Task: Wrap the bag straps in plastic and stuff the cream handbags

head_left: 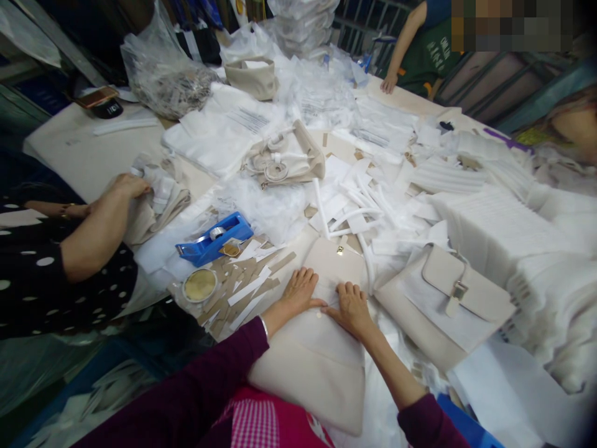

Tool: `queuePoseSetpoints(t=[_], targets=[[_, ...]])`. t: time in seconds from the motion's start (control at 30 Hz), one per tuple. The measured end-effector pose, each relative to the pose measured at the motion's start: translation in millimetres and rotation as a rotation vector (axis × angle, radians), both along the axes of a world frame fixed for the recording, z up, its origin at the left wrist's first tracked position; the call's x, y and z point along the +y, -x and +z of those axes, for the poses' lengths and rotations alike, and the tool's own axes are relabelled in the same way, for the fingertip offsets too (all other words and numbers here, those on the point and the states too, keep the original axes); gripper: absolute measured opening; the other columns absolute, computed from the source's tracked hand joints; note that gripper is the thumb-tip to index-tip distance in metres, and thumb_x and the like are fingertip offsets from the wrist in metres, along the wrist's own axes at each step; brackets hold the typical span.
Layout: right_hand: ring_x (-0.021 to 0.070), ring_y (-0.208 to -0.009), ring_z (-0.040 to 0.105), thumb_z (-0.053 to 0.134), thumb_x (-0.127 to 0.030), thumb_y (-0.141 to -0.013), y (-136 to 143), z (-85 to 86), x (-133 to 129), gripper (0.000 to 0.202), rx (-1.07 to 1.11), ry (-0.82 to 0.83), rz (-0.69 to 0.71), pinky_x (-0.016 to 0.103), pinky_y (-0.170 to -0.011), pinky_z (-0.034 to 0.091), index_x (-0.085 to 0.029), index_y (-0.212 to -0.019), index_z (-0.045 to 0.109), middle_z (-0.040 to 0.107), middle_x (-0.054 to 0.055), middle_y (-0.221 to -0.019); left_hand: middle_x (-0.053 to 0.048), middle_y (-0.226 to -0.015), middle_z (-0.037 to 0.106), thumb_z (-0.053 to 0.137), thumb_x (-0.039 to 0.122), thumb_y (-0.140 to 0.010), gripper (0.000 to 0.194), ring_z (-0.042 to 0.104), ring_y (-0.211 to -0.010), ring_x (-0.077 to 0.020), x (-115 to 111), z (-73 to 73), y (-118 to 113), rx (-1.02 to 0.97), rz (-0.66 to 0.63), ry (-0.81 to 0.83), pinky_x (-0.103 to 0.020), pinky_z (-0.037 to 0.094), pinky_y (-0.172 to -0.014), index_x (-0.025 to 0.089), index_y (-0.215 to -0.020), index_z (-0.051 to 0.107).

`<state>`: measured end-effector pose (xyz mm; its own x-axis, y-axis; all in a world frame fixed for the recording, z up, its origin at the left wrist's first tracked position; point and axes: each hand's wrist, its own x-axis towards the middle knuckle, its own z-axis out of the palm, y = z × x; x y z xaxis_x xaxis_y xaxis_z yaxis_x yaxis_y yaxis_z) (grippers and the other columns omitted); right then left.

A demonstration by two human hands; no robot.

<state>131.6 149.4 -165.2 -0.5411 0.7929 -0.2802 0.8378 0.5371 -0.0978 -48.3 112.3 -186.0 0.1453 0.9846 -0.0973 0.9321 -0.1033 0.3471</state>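
Note:
A cream handbag (317,367) lies in front of me with its flap (334,258) folded open away from me, a gold clasp (340,250) near the flap's far end. My left hand (301,290) rests flat on the left side of the flap, fingers stretched out. On the right side, my right hand (351,308) presses down with its fingers apart. The two thumbs almost meet in the middle of the bag. Neither hand grasps anything. To the right lies a second cream handbag (443,305), its flap closed over a white sheet.
A blue tape dispenser (217,238) and a round tin (200,285) stand left, beside card strips (252,292). White tubes (359,205) and plastic bags clutter the middle. A co-worker's hand (128,186) handles a wrapped bag at left; another person's hand (388,83) touches the far edge.

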Motion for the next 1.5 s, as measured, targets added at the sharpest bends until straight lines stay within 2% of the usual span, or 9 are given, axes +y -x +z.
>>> queuePoseSetpoints(t=[0.37, 0.63, 0.77, 0.9, 1.03, 1.13, 1.27, 1.37, 1.5], targets=[[0.0279, -0.094, 0.05, 0.056, -0.065, -0.076, -12.9, -3.9, -1.0, 0.052, 0.1, 0.013, -0.005, 0.039, -0.079, 0.037, -0.019, -0.1, 0.054, 0.056, 0.009, -0.096, -0.006, -0.102, 0.056, 0.058, 0.063, -0.076, 0.049, 0.044, -0.103, -0.0251, 1.3, 6.1, 2.9, -0.021, -0.049, 0.002, -0.039, 0.031, -0.091, 0.019, -0.099, 0.052], [0.0224, -0.09, 0.054, 0.047, -0.052, -0.088, -25.1, -6.1, -2.2, 0.045, 0.353, 0.13, -0.013, 0.037, -0.08, 0.044, -0.026, -0.125, 0.048, 0.054, 0.007, -0.102, -0.004, -0.1, 0.057, 0.038, 0.037, -0.096, 0.021, 0.048, -0.099, -0.0207, 1.6, 7.8, 0.4, -0.019, -0.021, 0.039, -0.038, 0.03, -0.09, 0.021, -0.1, 0.05], [0.0216, -0.093, 0.055, 0.038, -0.043, -0.094, -26.9, -10.1, -2.8, 0.036, 0.389, 0.156, -0.022, 0.037, -0.082, 0.046, -0.03, -0.124, 0.053, 0.052, 0.007, -0.102, -0.004, -0.096, 0.057, 0.029, 0.024, -0.098, 0.022, 0.05, -0.095, -0.0191, 5.8, 0.2, -0.2, -0.056, 0.059, 0.091, -0.037, 0.031, -0.089, 0.019, -0.099, 0.05], [0.0228, -0.096, 0.054, 0.04, -0.043, -0.093, -26.6, -13.5, -2.9, 0.036, 0.411, 0.167, -0.034, 0.039, -0.084, 0.046, -0.031, -0.122, 0.057, 0.05, 0.008, -0.102, -0.005, -0.098, 0.058, 0.024, 0.005, -0.091, 0.032, 0.051, -0.094, -0.0185, 11.4, -7.2, 1.5, -0.077, 0.189, 0.168, -0.035, 0.033, -0.086, 0.019, -0.099, 0.051], [0.0229, -0.096, 0.053, 0.044, -0.041, -0.092, -26.3, -15.0, -2.6, 0.033, 0.439, 0.171, -0.065, 0.039, -0.085, 0.045, -0.031, -0.12, 0.058, 0.05, 0.008, -0.101, -0.008, -0.108, 0.055, 0.029, 0.0, -0.085, 0.037, 0.046, -0.102, -0.0218, 11.4, -5.7, 3.0, -0.006, 0.199, 0.07, -0.039, 0.035, -0.089, 0.019, -0.103, 0.055], [0.0225, -0.098, 0.051, 0.048, -0.04, -0.091, -24.8, -12.6, -4.7, 0.032, 0.438, 0.172, -0.1, 0.039, -0.086, 0.043, -0.033, -0.12, 0.058, 0.05, 0.007, -0.102, -0.009, -0.12, 0.053, 0.034, 0.009, -0.09, 0.033, 0.043, -0.111, -0.0234, 5.4, -4.1, 2.5, -0.032, 0.088, -0.084, -0.044, 0.033, -0.097, 0.02, -0.113, 0.054], [0.0218, -0.099, 0.05, 0.055, -0.045, -0.086, -24.2, -14.4, -2.1, 0.036, 0.42, 0.167, -0.116, 0.038, -0.087, 0.04, -0.037, -0.122, 0.055, 0.05, 0.005, -0.105, -0.005, -0.132, 0.051, 0.047, 0.031, -0.091, 0.042, 0.041, -0.12, -0.0226, 1.7, -17.7, 5.5, -0.146, -0.33, -0.178, -0.041, 0.032, -0.104, 0.024, -0.132, 0.045], [0.0229, -0.101, 0.05, 0.06, -0.051, -0.082, -28.0, -18.8, 2.6, 0.048, 0.421, 0.17, -0.18, 0.038, -0.087, 0.039, -0.028, -0.123, 0.051, 0.052, 0.006, -0.109, -0.005, -0.134, 0.052, 0.051, 0.042, -0.088, 0.057, 0.042, -0.12, -0.0227, 6.4, -30.1, 8.6, -0.161, -0.431, -0.232, -0.038, 0.033, -0.103, 0.024, -0.141, 0.036], [0.023, -0.103, 0.049, 0.061, -0.053, -0.08, -31.7, -16.6, 3.4, 0.052, 0.454, 0.186, -0.241, 0.039, -0.089, 0.039, -0.021, -0.118, 0.049, 0.053, 0.007, -0.112, -0.002, -0.137, 0.051, 0.052, 0.051, -0.086, 0.064, 0.046, -0.118, -0.0222, 10.4, -33.6, 10.5, -0.12, -0.518, -0.234, -0.036, 0.036, -0.098, 0.031, -0.144, 0.031]])
